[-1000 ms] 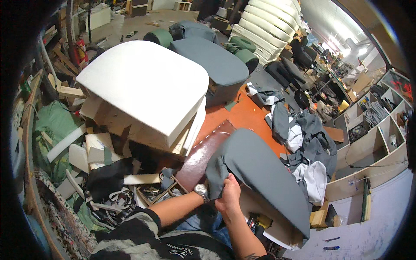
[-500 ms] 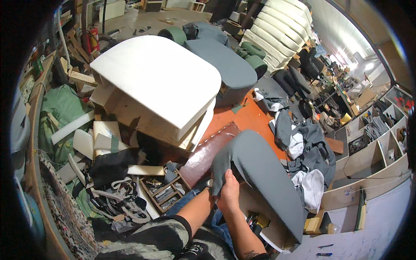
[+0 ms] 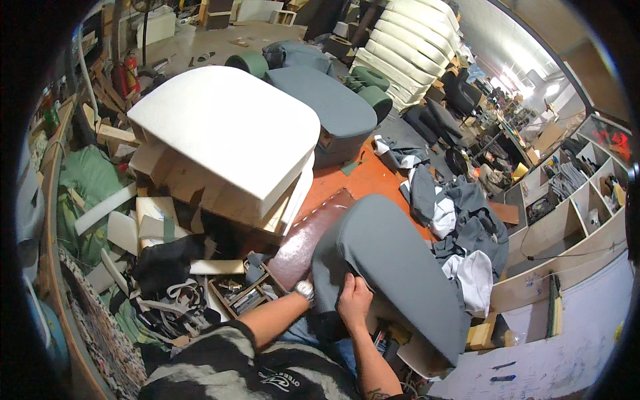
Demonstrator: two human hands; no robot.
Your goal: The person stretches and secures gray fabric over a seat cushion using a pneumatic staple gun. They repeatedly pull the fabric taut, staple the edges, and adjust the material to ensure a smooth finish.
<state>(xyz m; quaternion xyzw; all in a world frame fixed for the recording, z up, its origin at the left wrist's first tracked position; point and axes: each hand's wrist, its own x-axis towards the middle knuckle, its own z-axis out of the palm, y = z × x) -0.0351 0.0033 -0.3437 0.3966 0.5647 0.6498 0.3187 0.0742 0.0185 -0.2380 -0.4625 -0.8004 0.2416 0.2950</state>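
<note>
A rounded seat cushion part with a grey fabric cover [image 3: 400,267] stands tilted in front of me. My right hand [image 3: 355,303] is closed on the cover's lower edge, at the cushion's near side. Behind the left end of the cover my left hand is hidden; only its forearm and the wristwatch [image 3: 305,290] show, so its fingers cannot be made out. Under the cover's right part, the cushion's pale underside [image 3: 423,357] and some tools are partly visible.
To the left, a white cushion block [image 3: 227,127] rests on cardboard boxes. A wooden tray of small hardware [image 3: 250,293] lies by my left arm. Grey and white fabric pieces [image 3: 460,227] are heaped at right, near a shelf unit [image 3: 573,233]. A finished grey cushion [image 3: 327,100] sits behind.
My left hand has gone from beside the right hand to behind the cover's left end. The cover now reaches lower over that end, and the right hand has shifted slightly downward.
</note>
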